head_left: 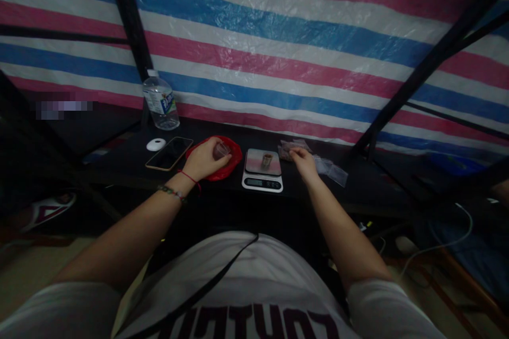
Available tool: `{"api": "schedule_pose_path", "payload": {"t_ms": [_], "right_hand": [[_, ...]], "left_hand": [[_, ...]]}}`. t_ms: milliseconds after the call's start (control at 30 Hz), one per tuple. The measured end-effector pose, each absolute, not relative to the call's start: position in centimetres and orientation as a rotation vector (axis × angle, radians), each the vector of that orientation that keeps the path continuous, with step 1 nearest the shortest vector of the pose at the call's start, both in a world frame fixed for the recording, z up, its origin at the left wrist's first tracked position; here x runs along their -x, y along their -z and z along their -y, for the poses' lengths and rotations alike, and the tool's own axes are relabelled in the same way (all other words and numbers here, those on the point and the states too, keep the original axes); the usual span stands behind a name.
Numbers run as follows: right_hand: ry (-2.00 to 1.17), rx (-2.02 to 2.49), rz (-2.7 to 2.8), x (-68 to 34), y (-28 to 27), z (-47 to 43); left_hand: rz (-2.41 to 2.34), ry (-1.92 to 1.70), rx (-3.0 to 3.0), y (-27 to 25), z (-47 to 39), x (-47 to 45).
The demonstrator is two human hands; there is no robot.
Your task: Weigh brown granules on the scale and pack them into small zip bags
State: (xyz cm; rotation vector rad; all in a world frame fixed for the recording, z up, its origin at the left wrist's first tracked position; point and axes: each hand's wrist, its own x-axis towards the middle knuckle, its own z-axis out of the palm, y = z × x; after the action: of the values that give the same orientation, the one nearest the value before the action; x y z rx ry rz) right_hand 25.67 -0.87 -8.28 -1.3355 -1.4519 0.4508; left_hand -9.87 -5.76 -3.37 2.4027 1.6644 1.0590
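Observation:
My left hand [207, 159] is closed around a small clear plastic cup [221, 150], tilted above a red plastic bag [234, 158]. To its right stands a white digital scale [262, 182] with a shiny weighing plate. A small round container [267, 159] with something brown inside sits on that plate. My right hand [303, 162] has its fingertips pinched at a pile of small clear bags [293, 148] with brownish contents. Whether one of those bags is between the fingers is too dark to make out. Flat clear bags [333, 170] lie just right of this hand.
A phone [169, 153] and a white oval object [156, 144] lie left of the red bag. Behind them a clear water bottle [161, 100] stands upright. Black metal posts [129, 16] frame the black table [222, 130], with a striped plastic sheet [270, 53] at the back.

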Motion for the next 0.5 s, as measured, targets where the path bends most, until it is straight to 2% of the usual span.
{"api": "schedule_pose_path", "payload": {"t_ms": [233,500], "right_hand": [[-0.534,1.65,1.379,-28.2,9.3,1.5],[-0.648,1.645,1.491,-27.9,10.5,1.2]], "left_hand": [[-1.681,-1.068,-2.407,3.7,5.8,9.7],[-1.657,-1.009,-2.378,3.9,5.8,9.3]]}}
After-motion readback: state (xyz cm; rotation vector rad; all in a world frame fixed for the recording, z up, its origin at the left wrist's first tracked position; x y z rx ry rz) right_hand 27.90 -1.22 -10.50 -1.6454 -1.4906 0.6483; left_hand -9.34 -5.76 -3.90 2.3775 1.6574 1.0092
